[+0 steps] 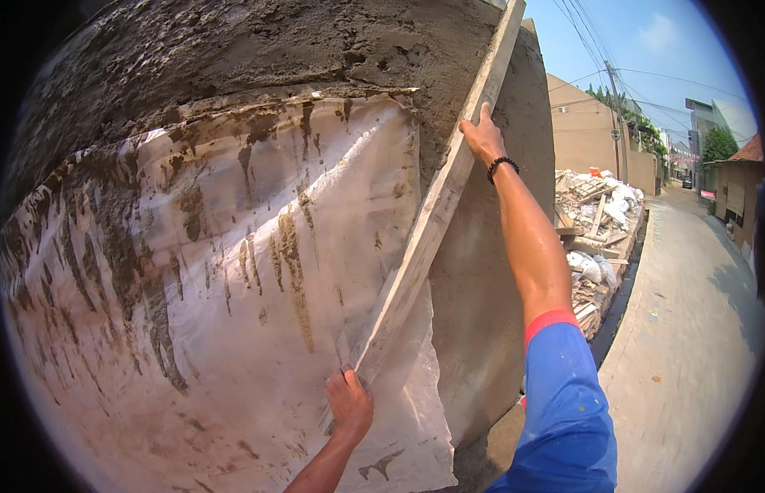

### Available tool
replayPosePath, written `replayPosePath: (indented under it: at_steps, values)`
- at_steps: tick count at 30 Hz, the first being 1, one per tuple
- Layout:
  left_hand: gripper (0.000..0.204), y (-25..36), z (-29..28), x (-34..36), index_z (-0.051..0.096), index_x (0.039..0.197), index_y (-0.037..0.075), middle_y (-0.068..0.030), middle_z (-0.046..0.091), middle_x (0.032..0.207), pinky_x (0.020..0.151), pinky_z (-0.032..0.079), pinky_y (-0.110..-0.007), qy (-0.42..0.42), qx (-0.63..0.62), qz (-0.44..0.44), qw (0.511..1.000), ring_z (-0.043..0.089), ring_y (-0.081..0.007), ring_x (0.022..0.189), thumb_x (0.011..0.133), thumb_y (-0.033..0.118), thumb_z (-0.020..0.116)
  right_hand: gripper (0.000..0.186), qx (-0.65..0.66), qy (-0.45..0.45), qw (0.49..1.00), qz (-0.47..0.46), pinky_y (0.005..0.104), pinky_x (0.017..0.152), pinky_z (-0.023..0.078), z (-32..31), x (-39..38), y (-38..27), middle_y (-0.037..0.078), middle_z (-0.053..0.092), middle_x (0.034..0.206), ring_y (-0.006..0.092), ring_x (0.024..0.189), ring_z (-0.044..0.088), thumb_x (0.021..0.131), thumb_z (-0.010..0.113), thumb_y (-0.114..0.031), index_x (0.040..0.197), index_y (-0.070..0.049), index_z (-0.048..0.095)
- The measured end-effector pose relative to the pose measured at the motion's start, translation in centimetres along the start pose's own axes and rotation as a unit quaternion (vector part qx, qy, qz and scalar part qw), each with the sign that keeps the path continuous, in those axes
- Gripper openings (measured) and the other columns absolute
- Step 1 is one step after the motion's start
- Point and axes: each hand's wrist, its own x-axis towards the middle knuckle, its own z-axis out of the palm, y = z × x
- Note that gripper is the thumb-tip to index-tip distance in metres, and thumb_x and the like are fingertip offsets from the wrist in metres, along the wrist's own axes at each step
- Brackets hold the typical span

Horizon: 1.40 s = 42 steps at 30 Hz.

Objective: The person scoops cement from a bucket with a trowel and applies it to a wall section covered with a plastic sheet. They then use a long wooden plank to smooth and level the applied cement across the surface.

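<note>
A long, straight wooden board (436,209) slants across the wall, its upper end to the right and its lower end to the left. My right hand (483,137), with a dark beaded bracelet at the wrist, grips the board's right edge high up. Lower down, my left hand (350,403) is closed around the bottom end; its fingertips are partly hidden. Behind the board hangs a pale plastic sheet (235,329), streaked with drips of wet mortar. Rough grey-brown plaster (300,49) covers the wall above the sheet, and smoother plaster (489,287) lies to its right.
Right of the wall, a heap of rubble (596,218) with broken wood and white sacks lines the roadside. A paved lane (678,329) runs into the distance past a utility pole (619,115), overhead wires and a tiled-roof building (744,189).
</note>
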Motion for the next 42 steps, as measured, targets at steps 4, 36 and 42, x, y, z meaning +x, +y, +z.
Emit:
replayPosePath:
  at_steps: [4,36,42]
  values:
    - [0.090,-5.3,2.6,-4.9,0.030,0.140,-0.007,-0.0284,0.037,0.133,0.106,0.027,-0.054,-0.052,0.016,-0.034,0.998,0.036,-0.0438,0.123,0.070,0.017,0.081,0.094,0.022,0.009,0.998,-0.057,0.0455,0.081,0.052,2.5,-5.9,2.8,0.023,0.068,0.089,0.0363,0.086,0.067,0.083,0.058,-0.042,0.155,-0.003,0.013]
    - [0.082,0.8,-0.5,2.5,0.037,0.135,-0.007,-0.0217,0.044,0.110,0.089,0.033,-0.053,0.021,-0.021,0.017,0.999,0.043,-0.0385,0.102,0.070,0.018,0.080,0.089,-0.009,0.052,0.994,-0.095,0.0431,0.092,0.054,-0.9,5.6,-3.0,0.030,0.059,0.126,0.0374,0.106,0.065,0.084,0.057,-0.039,0.156,-0.008,0.016]
    - [0.083,-1.4,0.3,-1.4,0.035,0.137,-0.010,-0.0245,0.043,0.117,0.097,0.032,-0.052,-0.047,-0.025,-0.046,0.998,0.041,-0.0410,0.110,0.072,0.018,0.080,0.094,0.055,-0.096,0.994,-0.018,0.0349,0.063,0.061,0.4,-3.2,-2.6,0.025,0.066,0.106,0.0309,0.085,0.068,0.090,0.055,-0.040,0.156,-0.009,-0.005]
